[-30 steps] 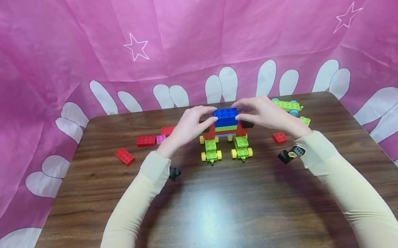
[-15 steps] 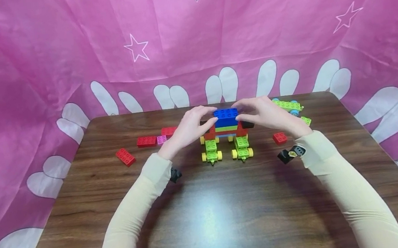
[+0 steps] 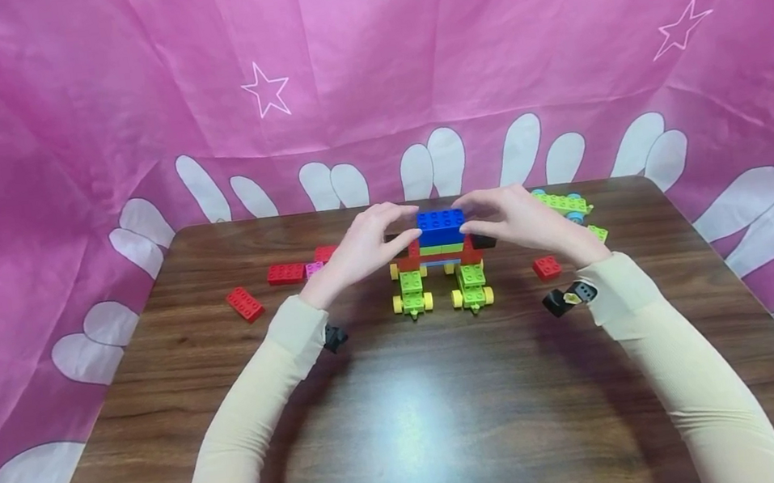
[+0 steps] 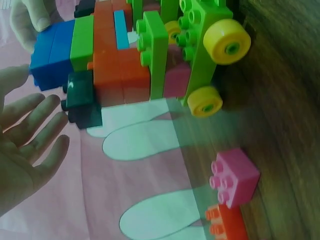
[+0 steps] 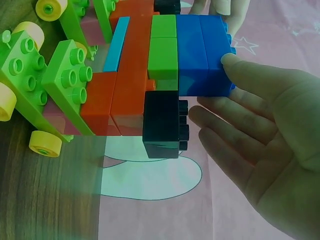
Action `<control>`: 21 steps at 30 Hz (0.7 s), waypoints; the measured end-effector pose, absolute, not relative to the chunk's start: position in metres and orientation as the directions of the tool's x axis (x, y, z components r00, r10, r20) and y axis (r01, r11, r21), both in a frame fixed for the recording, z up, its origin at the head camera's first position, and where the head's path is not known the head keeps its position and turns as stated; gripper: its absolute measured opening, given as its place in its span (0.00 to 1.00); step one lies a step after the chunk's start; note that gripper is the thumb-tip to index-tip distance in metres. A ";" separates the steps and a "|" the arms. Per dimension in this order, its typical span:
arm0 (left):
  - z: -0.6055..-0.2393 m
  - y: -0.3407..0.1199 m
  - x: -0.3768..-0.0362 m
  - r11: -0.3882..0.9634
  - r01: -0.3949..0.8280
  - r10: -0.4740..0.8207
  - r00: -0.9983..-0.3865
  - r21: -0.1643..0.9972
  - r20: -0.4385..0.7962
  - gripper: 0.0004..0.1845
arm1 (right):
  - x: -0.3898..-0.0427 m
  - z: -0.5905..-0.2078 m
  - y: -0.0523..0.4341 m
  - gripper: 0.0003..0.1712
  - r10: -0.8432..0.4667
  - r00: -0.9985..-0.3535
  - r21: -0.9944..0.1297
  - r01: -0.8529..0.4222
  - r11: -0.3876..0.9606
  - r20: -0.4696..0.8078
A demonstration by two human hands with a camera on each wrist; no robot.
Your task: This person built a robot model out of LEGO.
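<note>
A toy-brick build stands at mid-table, with two stacked blue bricks [image 3: 440, 226] on top. My left hand [image 3: 367, 246] holds the left end of the blue bricks, thumb at the front corner and fingers spread behind. At the right end my right hand [image 3: 520, 222] does the same, its thumb pressed on the blue edge in the right wrist view. Below the blue come light green bricks [image 5: 163, 50], then red bricks [image 5: 132, 75] with a black brick [image 5: 161, 124] jutting from each side. Two green wheeled bases [image 3: 412, 295] with yellow wheels carry the build.
Red bricks [image 3: 244, 303] and a pink brick [image 4: 237, 177] lie left of the build. To the right are a small red brick [image 3: 547, 268], a green brick [image 3: 598, 233] and a green car base [image 3: 561, 203] with blue wheels. A pink curtain [image 3: 347, 51] hangs behind the wooden table [image 3: 412, 434].
The hands and the build stay almost in place. Only a slight shift of the whole head view shows.
</note>
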State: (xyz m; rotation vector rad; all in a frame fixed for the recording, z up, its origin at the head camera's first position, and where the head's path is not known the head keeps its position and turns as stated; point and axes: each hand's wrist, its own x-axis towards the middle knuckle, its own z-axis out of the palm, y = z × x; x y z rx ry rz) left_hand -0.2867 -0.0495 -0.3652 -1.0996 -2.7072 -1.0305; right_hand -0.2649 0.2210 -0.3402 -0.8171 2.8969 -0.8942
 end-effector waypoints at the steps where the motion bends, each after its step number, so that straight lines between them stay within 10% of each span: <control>1: -0.365 -0.052 -0.287 0.526 0.637 0.607 -0.745 0.564 0.276 0.23 | -0.265 -0.340 0.221 0.22 -0.480 -0.865 -0.525 -0.478 0.704 0.144; 21: -0.368 -0.151 -0.296 0.593 0.611 0.582 -0.775 0.524 0.246 0.21 | -0.264 -0.337 0.220 0.24 -0.471 -0.873 -0.513 -0.463 0.723 0.123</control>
